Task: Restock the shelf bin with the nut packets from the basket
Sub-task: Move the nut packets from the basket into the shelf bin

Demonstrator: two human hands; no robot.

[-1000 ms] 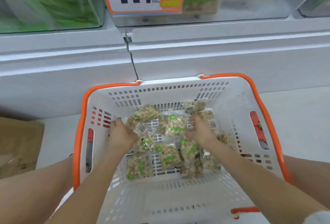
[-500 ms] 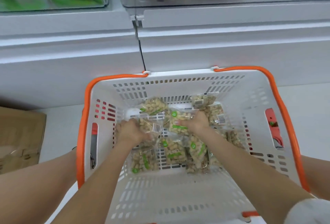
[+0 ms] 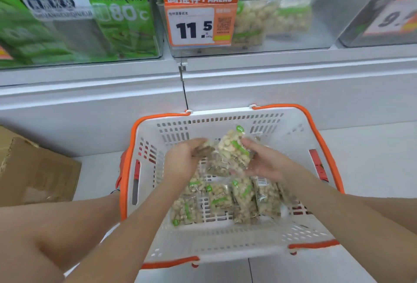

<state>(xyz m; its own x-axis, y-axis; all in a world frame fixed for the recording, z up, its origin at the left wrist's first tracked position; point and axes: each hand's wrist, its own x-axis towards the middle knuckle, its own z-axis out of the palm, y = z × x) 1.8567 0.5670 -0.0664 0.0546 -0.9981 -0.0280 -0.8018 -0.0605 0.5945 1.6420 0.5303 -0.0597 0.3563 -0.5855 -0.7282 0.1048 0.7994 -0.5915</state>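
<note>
Nut packets (image 3: 232,154), a gathered handful, sit clasped between left hand (image 3: 184,158) and right hand (image 3: 262,162) above the basket (image 3: 300,129) (more lie below); next, lifting them into the clear shelf bin (image 3: 320,23).

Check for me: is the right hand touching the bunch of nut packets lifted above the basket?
Touching. The head view shows the right hand cupped against the raised bunch of nut packets, fingertips on the wrapper, while the left hand grips its other side.
</note>
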